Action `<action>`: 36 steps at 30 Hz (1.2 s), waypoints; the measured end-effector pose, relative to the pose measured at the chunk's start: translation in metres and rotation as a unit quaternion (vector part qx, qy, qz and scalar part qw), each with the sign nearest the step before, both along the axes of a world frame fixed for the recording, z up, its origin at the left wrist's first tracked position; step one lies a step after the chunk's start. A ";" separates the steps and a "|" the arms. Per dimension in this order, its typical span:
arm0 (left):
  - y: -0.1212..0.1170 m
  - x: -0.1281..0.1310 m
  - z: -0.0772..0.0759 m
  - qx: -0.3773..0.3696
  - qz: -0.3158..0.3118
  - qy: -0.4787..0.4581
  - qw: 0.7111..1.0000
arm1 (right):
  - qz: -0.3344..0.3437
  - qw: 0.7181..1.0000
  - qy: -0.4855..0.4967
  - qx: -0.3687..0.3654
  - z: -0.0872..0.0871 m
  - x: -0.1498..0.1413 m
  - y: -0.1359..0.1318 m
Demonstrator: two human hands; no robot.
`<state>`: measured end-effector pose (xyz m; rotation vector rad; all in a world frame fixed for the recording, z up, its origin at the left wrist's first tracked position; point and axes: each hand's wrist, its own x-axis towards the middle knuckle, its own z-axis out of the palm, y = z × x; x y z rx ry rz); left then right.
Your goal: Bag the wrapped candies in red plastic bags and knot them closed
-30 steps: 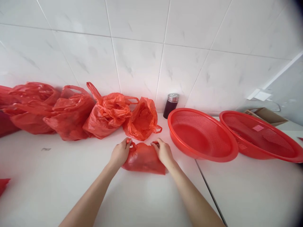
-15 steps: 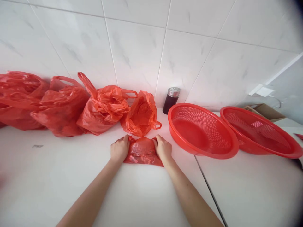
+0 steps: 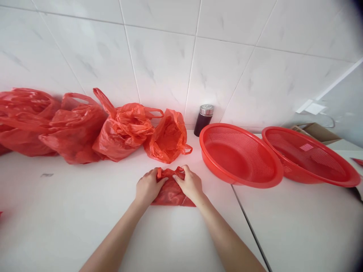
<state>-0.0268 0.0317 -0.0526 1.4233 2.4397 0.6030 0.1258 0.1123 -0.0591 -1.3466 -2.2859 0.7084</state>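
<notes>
A small red plastic bag (image 3: 172,193) lies on the white table between my hands, its bottom edge toward me. My left hand (image 3: 149,185) grips its upper left part, with a bit of handle sticking up by the fingers. My right hand (image 3: 190,184) holds the upper right part, thumb pressed on the film and a handle loop at the fingertips. Both thumbs point inward over the bag. What the bag contains is hidden. Just beyond it stands an open red plastic bag (image 3: 167,141), its mouth facing me.
Several filled red bags (image 3: 123,130) line the tiled wall at left. A dark bottle (image 3: 203,121) with a silver lid stands near two red mesh baskets (image 3: 204,156) at right. Behind them is a cardboard box (image 3: 320,132). A seam (image 3: 249,223) crosses the white table (image 3: 70,211).
My hands have moved closer together and slightly toward me, thumbs now over the bag. The bag's top is gathered inward, and its rounded bulge no longer shows.
</notes>
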 end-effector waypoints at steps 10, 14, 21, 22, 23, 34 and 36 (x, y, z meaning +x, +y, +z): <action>-0.019 -0.009 0.016 0.003 -0.044 -0.181 0.983 | 0.050 0.991 0.093 -0.081 0.017 0.023 0.000; -0.048 -0.023 0.020 0.021 0.014 -0.236 0.971 | 0.071 0.974 0.180 -0.115 0.025 0.041 -0.014; -0.100 -0.043 0.017 0.084 0.131 -0.285 0.946 | 0.016 0.958 0.244 -0.148 0.010 0.057 -0.019; -0.106 -0.044 0.017 0.095 0.148 -0.313 0.933 | 0.011 0.954 0.255 -0.161 0.008 0.057 -0.018; -0.112 -0.043 0.017 0.109 0.165 -0.350 0.916 | 0.009 0.948 0.265 -0.175 0.007 0.057 -0.017; -0.117 -0.034 0.043 0.283 0.251 -0.347 0.858 | 0.051 0.908 0.361 -0.207 0.044 0.043 -0.027; -0.108 -0.020 0.050 0.345 0.172 -0.116 0.916 | 0.078 0.908 0.362 -0.193 0.052 0.038 -0.032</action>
